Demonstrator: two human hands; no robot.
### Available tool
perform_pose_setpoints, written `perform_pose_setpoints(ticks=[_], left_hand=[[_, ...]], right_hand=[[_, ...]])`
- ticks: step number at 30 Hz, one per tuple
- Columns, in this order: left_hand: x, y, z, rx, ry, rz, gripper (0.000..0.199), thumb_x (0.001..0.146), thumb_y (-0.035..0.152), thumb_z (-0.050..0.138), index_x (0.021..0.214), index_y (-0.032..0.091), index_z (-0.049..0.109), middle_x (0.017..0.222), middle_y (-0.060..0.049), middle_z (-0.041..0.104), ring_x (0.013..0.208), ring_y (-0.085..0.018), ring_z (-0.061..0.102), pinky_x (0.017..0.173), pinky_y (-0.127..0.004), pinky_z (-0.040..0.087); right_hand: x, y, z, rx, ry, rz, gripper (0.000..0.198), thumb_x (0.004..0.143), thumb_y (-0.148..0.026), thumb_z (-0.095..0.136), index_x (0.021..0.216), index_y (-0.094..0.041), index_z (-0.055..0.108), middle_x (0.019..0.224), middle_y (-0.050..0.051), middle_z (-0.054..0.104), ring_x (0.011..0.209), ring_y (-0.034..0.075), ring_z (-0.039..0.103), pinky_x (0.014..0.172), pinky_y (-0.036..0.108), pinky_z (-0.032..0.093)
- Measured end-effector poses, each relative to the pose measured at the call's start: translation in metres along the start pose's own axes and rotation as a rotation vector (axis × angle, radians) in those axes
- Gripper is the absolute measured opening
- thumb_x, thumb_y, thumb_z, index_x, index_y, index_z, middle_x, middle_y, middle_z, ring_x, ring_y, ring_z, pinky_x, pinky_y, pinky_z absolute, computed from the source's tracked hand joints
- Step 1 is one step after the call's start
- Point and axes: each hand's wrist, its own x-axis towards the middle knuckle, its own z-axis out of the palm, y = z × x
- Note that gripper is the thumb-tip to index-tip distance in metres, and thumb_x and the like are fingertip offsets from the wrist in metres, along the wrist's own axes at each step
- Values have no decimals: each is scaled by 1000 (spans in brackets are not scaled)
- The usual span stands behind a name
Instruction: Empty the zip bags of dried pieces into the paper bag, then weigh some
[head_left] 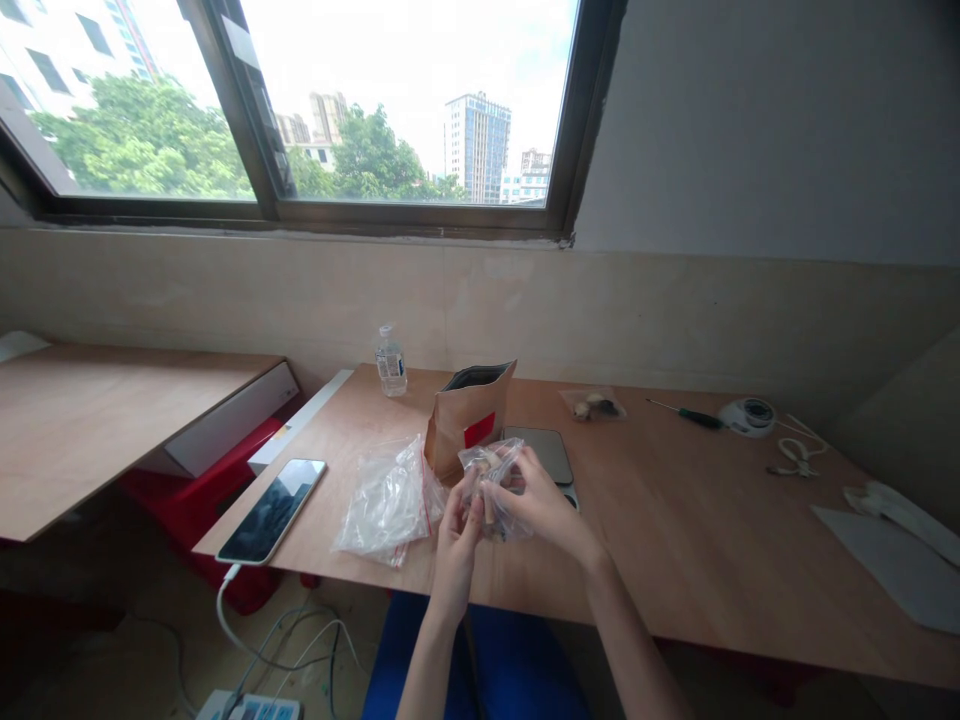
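Observation:
Both my hands hold a clear plastic bag (480, 458) above the table's front edge. Inside it are small beige and dark pieces, too small to name. My left hand (459, 530) pinches the bag's lower left side. My right hand (534, 497) has its fingers closed on the upper right side. Just behind stands an open brown paper pouch (469, 410) with a red label. A flat kitchen scale (553, 455) lies partly hidden behind my right hand. Left of my hands is a pile of clear zip bags (386, 500).
A phone (274, 510) with a charging cable lies at the table's left edge. A water bottle (391, 362) stands at the back. Further right are another filled bag (592, 404), a screwdriver (694, 415), a white dome camera (748, 416) and white sheets (889, 555).

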Motion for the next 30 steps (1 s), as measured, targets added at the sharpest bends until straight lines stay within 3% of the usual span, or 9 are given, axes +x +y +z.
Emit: perform_pose_setpoints(ticks=[6,10,13,18,22,25,30], left_hand=[[3,-3,-1,-55,19,-29,41,78,32,64,118,23,60,131,-8,53,125,-27,44,102,-38,37],[4,-6,-2,-40,31,-16,37,80,33,61,115,22,62,131,-7,54,126,-26,43,105,-37,34],[2,-6,-1,-19,51,-9,40,79,31,63,118,23,60,130,-7,55,124,-25,45,103,-33,35],[-1,-7,4,-53,89,-52,58,74,26,68,129,27,49,122,-6,61,111,-23,57,92,-30,46],[0,-9,7,-177,128,-53,61,74,24,69,131,31,46,133,-4,52,121,-22,48,96,-27,42],[1,-11,8,-324,138,-162,59,76,26,67,131,33,45,138,-4,46,123,-22,47,95,-29,44],[2,-15,8,-486,98,-272,51,74,23,69,122,25,54,127,-8,57,111,-22,57,89,-32,48]], right_hand=[[5,14,1,287,-138,85,46,79,-29,58,123,-23,45,117,7,58,106,21,57,93,37,44],[11,12,3,365,-42,89,33,81,-31,52,112,-20,55,111,7,62,105,21,58,95,37,42],[14,9,4,367,16,124,30,79,-34,55,105,-18,58,107,8,64,103,22,59,93,36,43],[18,11,7,358,-44,150,36,72,-35,66,102,-18,59,101,7,68,96,22,63,85,33,48],[24,15,10,334,-2,131,33,69,-28,66,99,-16,60,96,7,68,90,22,64,79,33,50],[26,15,11,294,63,112,33,68,-22,62,101,-16,59,100,7,67,91,22,64,79,32,50],[23,10,7,136,76,118,33,72,-26,59,104,-17,56,101,6,66,90,20,63,78,31,49]])
